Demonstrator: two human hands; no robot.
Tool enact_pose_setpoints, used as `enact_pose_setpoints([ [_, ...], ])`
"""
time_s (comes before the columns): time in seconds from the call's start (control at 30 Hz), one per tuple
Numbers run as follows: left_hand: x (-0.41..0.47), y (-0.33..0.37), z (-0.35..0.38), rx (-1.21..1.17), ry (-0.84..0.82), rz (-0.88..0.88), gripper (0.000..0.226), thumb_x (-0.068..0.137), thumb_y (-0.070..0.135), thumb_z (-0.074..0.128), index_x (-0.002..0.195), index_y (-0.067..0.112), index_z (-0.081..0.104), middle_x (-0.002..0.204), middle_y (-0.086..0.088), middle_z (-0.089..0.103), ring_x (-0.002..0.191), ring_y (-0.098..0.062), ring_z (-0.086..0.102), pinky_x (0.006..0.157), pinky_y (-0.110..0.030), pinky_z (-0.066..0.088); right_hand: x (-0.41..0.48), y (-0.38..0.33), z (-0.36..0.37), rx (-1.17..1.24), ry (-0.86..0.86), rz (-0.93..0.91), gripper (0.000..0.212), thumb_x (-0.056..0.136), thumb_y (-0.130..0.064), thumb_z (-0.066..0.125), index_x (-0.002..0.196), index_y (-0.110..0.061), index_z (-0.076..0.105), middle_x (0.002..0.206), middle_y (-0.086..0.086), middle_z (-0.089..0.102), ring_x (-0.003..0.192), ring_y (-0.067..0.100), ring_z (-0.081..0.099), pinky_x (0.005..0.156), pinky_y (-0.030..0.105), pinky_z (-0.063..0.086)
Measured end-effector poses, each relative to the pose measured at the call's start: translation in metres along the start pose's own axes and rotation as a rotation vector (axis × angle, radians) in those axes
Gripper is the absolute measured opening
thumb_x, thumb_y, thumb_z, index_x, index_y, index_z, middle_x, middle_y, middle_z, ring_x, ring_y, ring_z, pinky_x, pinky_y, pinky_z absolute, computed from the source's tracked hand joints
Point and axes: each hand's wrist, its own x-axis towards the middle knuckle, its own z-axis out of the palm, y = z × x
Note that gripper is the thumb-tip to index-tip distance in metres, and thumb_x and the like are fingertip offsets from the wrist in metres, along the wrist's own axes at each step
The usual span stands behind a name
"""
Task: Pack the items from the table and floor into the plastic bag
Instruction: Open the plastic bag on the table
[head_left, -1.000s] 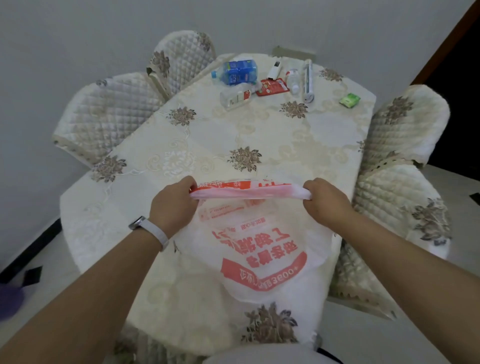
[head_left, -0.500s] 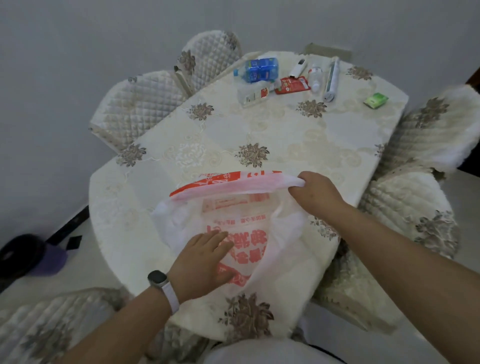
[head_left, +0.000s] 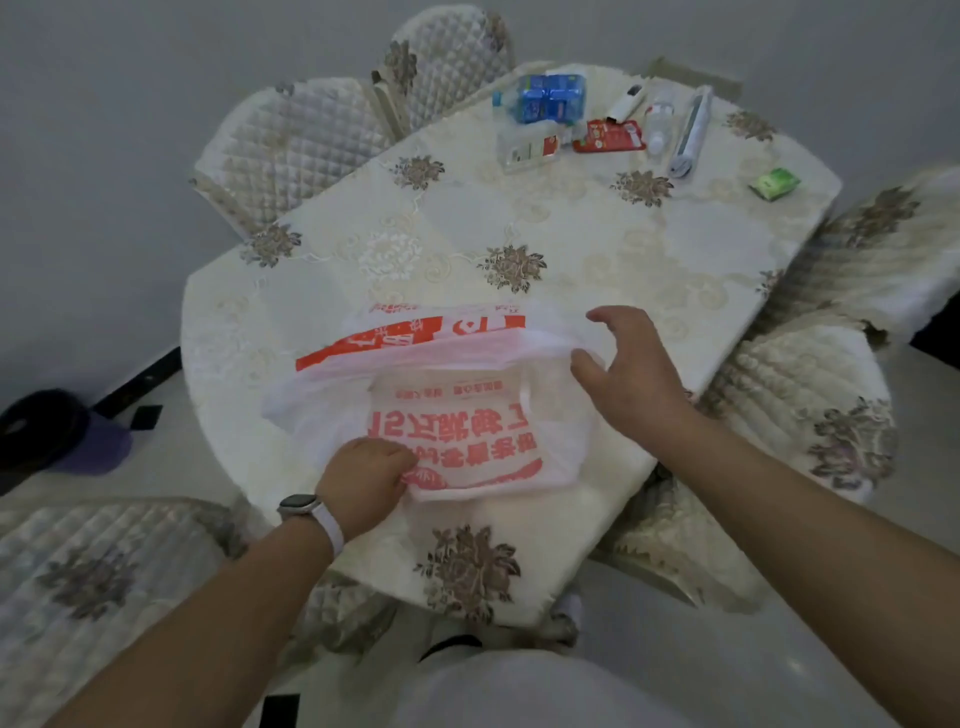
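Observation:
A white plastic bag (head_left: 457, 415) with red print lies on the near part of the table (head_left: 597, 249). My left hand (head_left: 361, 480) grips the bag's near bottom edge, fingers curled into the plastic. My right hand (head_left: 623, 358) hovers at the bag's right mouth edge with fingers spread and thumb apart, holding nothing. At the far end lie a blue pack (head_left: 550, 98), a clear box (head_left: 527, 148), a red packet (head_left: 608, 136), a white tube (head_left: 628, 101), a small clear bottle (head_left: 658, 120), a long grey tube (head_left: 688, 132) and a green packet (head_left: 775, 183).
Quilted chairs ring the table: two at the far left (head_left: 296, 140), two at the right (head_left: 810, 415), one at the near left (head_left: 93, 571). A dark and purple object (head_left: 62, 436) sits on the floor at the left by the wall.
My right hand has let go of the bag's rim and spread its fingers. My left hand went from lying flat on the bag to gripping its near edge. The view shifted left.

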Motion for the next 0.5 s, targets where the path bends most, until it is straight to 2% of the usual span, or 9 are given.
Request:
enact_pose_setpoints([
  [0.07, -0.001, 0.000, -0.011, -0.088, 0.088, -0.008, 0.023, 0.068, 0.018, 0.067, 0.089, 0.014, 0.077, 0.081, -0.006, 0.076, 0.069, -0.028, 0.071, 0.062, -0.039, 0.060, -0.023, -0.007, 0.003, -0.185, 0.076, -0.405, 0.041, 0.086, -0.028, 0.059, 0.118, -0.004, 0.060, 0.125, 0.016, 0.055, 0.117, 0.029, 0.051, 0.100, 0.040, 0.042],
  [0.13, -0.004, -0.001, -0.024, -0.136, 0.139, -0.016, 0.029, 0.073, 0.021, 0.059, 0.095, 0.013, 0.077, 0.088, -0.008, 0.076, 0.074, -0.029, 0.072, 0.065, -0.040, 0.060, -0.042, -0.015, 0.012, -0.333, -0.048, -0.697, 0.044, 0.085, -0.036, 0.062, 0.116, -0.006, 0.062, 0.124, 0.017, 0.057, 0.114, 0.032, 0.052, 0.101, 0.046, 0.041],
  [0.17, -0.004, -0.001, -0.030, -0.159, 0.164, -0.013, 0.032, 0.076, 0.023, 0.055, 0.098, 0.012, 0.077, 0.091, -0.008, 0.076, 0.077, -0.030, 0.072, 0.068, -0.040, 0.060, -0.049, -0.018, 0.019, -0.420, -0.153, -0.777, 0.049, 0.084, -0.044, 0.063, 0.119, -0.009, 0.060, 0.126, 0.016, 0.056, 0.116, 0.031, 0.051, 0.104, 0.048, 0.038],
  [0.27, -0.008, 0.000, -0.050, -0.279, 0.191, -0.030, 0.041, 0.080, 0.027, 0.049, 0.108, 0.011, 0.074, 0.104, -0.009, 0.075, 0.091, -0.031, 0.070, 0.080, -0.038, 0.055, -0.063, -0.022, 0.035, -0.654, -0.386, -0.811, 0.073, 0.079, -0.067, 0.055, 0.131, -0.016, 0.053, 0.136, 0.013, 0.052, 0.129, 0.030, 0.044, 0.114, 0.051, 0.025],
  [0.33, -0.011, 0.000, -0.063, -0.364, 0.186, -0.044, 0.043, 0.081, 0.028, 0.049, 0.113, 0.011, 0.072, 0.111, -0.008, 0.073, 0.098, -0.030, 0.067, 0.085, -0.035, 0.051, -0.065, -0.026, 0.038, -0.734, -0.438, -0.765, 0.082, 0.074, -0.073, 0.053, 0.135, -0.018, 0.050, 0.138, 0.012, 0.050, 0.130, 0.031, 0.043, 0.113, 0.053, 0.027],
  [0.37, -0.012, 0.000, -0.071, -0.400, 0.194, -0.039, 0.043, 0.082, 0.028, 0.048, 0.114, 0.011, 0.071, 0.112, -0.007, 0.072, 0.100, -0.029, 0.066, 0.085, -0.034, 0.049, -0.064, -0.027, 0.038, -0.764, -0.438, -0.748, 0.081, 0.073, -0.071, 0.056, 0.134, -0.018, 0.051, 0.135, 0.012, 0.052, 0.128, 0.032, 0.046, 0.111, 0.054, 0.031],
  [0.43, -0.014, -0.005, -0.085, -0.452, 0.196, 0.001, 0.042, 0.083, 0.031, 0.047, 0.110, 0.012, 0.072, 0.109, -0.005, 0.073, 0.098, -0.025, 0.066, 0.083, -0.031, 0.048, -0.061, -0.032, 0.035, -0.803, -0.420, -0.733, 0.058, 0.073, -0.051, 0.068, 0.119, -0.017, 0.059, 0.118, 0.011, 0.061, 0.112, 0.033, 0.056, 0.102, 0.052, 0.040],
  [0.5, -0.018, -0.012, -0.101, -0.427, 0.155, 0.097, 0.045, 0.083, 0.040, 0.040, 0.104, 0.017, 0.072, 0.100, -0.001, 0.073, 0.092, -0.023, 0.066, 0.078, -0.033, 0.050, -0.056, -0.037, 0.028, -0.793, -0.382, -0.745, 0.025, 0.072, -0.030, 0.068, 0.092, -0.015, 0.062, 0.088, 0.007, 0.063, 0.085, 0.032, 0.062, 0.086, 0.044, 0.048],
])
